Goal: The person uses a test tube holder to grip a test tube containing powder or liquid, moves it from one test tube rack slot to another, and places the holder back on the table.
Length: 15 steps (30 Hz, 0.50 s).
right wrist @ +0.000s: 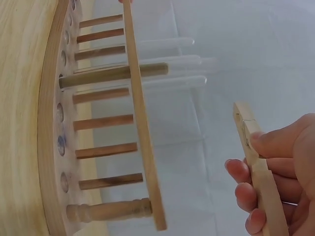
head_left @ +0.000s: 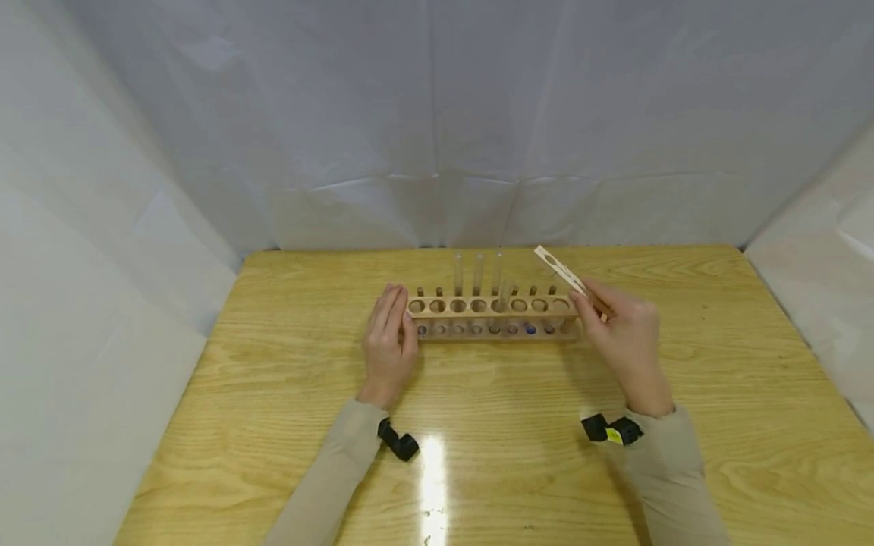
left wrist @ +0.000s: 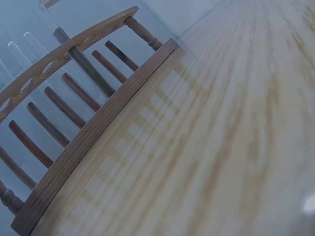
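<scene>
A wooden test-tube rack (head_left: 493, 312) stands on the wooden bench (head_left: 519, 462), lengthwise across the person's front, toward the far half of the bench; its top board carries a row of round holes, a second row of short pegs rises behind them, and turned posts join top board to base at each end. Three clear glass tubes (head_left: 477, 273) stand upright in the middle holes, side by side; a fourth, shorter one seems to sit just right of them, though it is too faint to be sure.

The left hand (head_left: 389, 341) lies against the rack's left end, fingers straight and close together, touching the wood rather than curling round it; its grip holds nothing. The right hand (head_left: 624, 334) is just off the rack's right end and pinches a wooden test-tube clamp (head_left: 567, 277) between thumb and curled fingers; the clamp slants up and to the left, its far tip above the right end of the rack, apart from the tubes; the right wrist view shows the thumb pressed on the clamp's flat side near a small wire spring (right wrist: 248, 129).

White sheeting (head_left: 437, 121) hangs behind and to both sides of the bench.
</scene>
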Available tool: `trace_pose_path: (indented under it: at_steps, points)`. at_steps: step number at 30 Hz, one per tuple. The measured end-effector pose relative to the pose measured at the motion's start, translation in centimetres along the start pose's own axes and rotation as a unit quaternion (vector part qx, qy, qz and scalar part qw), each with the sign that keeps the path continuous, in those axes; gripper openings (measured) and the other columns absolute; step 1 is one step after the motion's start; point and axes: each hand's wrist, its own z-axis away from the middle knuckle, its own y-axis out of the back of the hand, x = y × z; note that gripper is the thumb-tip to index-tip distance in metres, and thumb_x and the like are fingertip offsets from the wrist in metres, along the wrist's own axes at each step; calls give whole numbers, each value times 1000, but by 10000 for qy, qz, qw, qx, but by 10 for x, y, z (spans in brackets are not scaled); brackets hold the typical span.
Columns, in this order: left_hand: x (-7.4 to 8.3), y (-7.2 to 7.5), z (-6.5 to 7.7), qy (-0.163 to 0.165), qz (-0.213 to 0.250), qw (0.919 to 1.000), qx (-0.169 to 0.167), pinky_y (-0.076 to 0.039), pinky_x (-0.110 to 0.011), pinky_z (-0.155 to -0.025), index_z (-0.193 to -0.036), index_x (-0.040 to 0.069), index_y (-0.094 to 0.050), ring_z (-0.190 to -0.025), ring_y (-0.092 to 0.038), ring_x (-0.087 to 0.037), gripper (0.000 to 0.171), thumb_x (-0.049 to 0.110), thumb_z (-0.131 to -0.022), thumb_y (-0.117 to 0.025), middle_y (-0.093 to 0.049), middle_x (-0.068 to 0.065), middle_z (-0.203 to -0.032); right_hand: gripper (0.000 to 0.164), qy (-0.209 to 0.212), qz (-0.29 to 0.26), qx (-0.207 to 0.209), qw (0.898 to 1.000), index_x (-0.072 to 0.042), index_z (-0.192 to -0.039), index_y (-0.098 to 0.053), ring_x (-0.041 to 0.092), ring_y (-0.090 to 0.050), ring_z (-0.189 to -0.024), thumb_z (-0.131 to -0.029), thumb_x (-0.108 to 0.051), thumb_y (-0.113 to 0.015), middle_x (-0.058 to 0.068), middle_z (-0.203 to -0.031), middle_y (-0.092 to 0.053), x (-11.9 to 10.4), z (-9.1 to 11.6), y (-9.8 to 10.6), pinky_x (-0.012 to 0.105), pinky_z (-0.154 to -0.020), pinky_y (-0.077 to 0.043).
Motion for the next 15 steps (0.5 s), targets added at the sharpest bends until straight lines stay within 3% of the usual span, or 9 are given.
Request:
trace_pose_path:
  at_steps: [4, 9, 12, 15]
  points:
    - [0, 0, 0, -14, 27, 10000, 15, -42, -48, -109, -128, -9, -61, -122, -56, -43, 37, 11, -101, -45, -61, -28, -126, 20, -246, 132, 160, 9995, 8, -102, -75, 18, -54, -44, -85, -1, -77, 18, -69, -70, 12, 3, -2, 15, -44, -33]
    - [-1, 0, 0, -8, -15, 10000, -11, -42, -47, -109, -127, -9, -62, -124, -56, -41, 37, 12, -102, -44, -61, -27, -127, 23, -1107, 429, 397, 9921, 10, -103, -74, 34, -68, -58, -86, -5, -77, 25, -79, -72, 32, 11, -6, 6, -57, -35]
    - [0, 0, 1, -15, -28, 10000, -12, -42, -47, -109, -127, -9, -62, -123, -56, -42, 37, 11, -101, -45, -61, -27, -127, 25, -1716, 610, 428, 9823, 10, -106, -73, 38, -70, -65, -88, -8, -75, 26, -84, -72, 43, 17, -8, 19, -58, -50]
    - [0, -1, 1, -31, -20, 10000, 10, -43, -48, -108, -127, -9, -62, -122, -56, -43, 37, 11, -101, -45, -62, -28, -126, 26, -2155, 689, 420, 9732, 8, -109, -73, 39, -69, -68, -91, -11, -72, 27, -88, -72, 51, 22, -9, 41, -57, -54]
